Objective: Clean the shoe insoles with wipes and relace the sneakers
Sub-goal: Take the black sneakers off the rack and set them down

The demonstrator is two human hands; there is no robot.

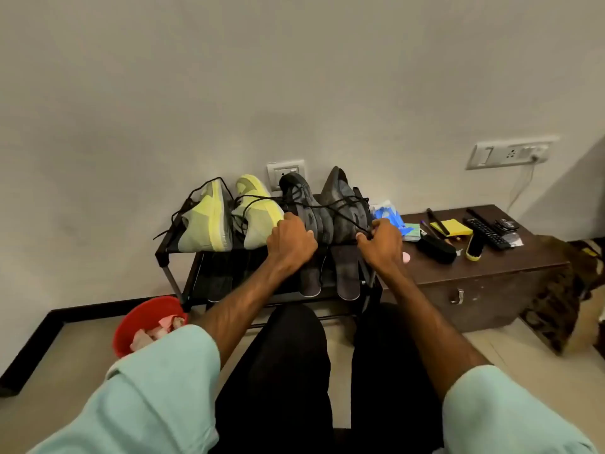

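Note:
Two yellow-green sneakers [209, 221] and two dark grey sneakers [343, 201] stand side by side on the top of a black shoe rack [162, 249]. Loose black laces [258, 200] trail across all of them. My left hand [289, 242] grips the heel of the left grey sneaker [302, 198]. My right hand [381, 245] pinches a black lace end at the heel of the right grey sneaker. Dark insoles [348, 273] lie on the shelf below, partly hidden by my hands. A blue pack of wipes [388, 214] sits just right of the rack.
A brown wooden chest [491, 280] on the right carries shoe brushes [437, 249], a yellow pad [453, 227] and a remote [487, 233]. A red bin [144, 322] with crumpled pink wipes stands on the floor at the left. The wall is close behind the rack.

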